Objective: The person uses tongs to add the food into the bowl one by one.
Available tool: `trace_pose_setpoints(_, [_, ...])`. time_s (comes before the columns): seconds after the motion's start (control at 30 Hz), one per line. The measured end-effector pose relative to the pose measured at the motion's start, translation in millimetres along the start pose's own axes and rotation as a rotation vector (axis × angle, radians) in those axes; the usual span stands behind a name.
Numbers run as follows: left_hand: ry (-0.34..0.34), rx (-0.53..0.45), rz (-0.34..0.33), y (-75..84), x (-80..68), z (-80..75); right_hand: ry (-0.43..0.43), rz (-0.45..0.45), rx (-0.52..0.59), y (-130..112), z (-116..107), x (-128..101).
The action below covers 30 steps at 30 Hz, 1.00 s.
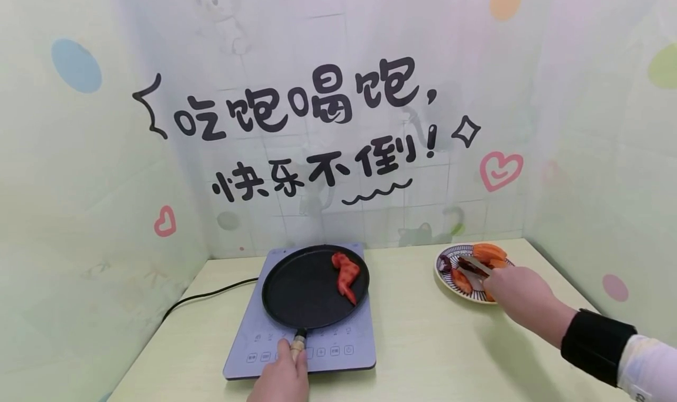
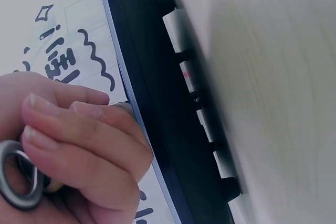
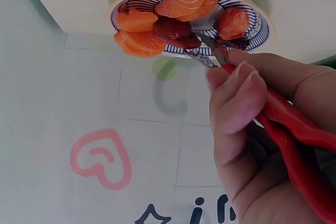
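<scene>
My left hand grips the handle of a round black frying pan. In the pan, toward its right side, lies a red chicken wing with darker spots. At the back right, my right hand holds red-handled tongs over a striped plate. Their metal tips reach in at a dark red, glossy piece of food. Around it on the plate are orange salmon-like pieces and a red-orange chunk.
The pan sits on a flat grey-blue induction cooker with touch buttons along its front. A black cord runs from it to the left. A pale table lies below, and printed curtain walls enclose the back and sides.
</scene>
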<state>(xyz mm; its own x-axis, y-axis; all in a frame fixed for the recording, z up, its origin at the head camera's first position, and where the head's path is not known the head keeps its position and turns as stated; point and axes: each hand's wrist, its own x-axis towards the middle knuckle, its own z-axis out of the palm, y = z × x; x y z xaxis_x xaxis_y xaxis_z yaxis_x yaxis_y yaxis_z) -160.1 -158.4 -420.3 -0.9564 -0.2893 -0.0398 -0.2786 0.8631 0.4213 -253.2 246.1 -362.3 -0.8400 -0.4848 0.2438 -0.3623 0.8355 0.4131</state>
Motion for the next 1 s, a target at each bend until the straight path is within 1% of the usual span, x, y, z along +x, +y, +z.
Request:
trace_pose_setpoints(0.1, [0.008,-0.001,0.0,0.1,-0.4,-0.4,0.026,0.001,-0.016,1,2,-1])
trace_pose_setpoints(0.2, [0.014,0.001,-0.001,0.3,-0.4,-0.6,0.027,-0.005,-0.024,2,3,-2])
trace_pose_setpoints(0.43, [0.002,0.002,-0.009,0.7,-0.6,-0.2,0.017,-0.018,0.036,5,0,-4])
trace_pose_setpoints(0.53, [0.009,-0.002,-0.003,0.2,-0.5,0.2,0.052,-0.03,0.017,6,-1,-5])
trace_pose_setpoints(0.67, [0.024,-0.002,0.016,-1.3,0.3,0.3,0.085,-0.013,0.04,5,-4,-7])
trace_pose_setpoints(0.8, [0.023,0.002,0.02,-2.4,2.0,1.0,0.082,0.007,0.068,4,-10,-7])
trace_pose_setpoints(1.0, [0.002,0.006,-0.012,-0.9,3.7,2.2,0.119,0.012,0.067,6,-28,-2])
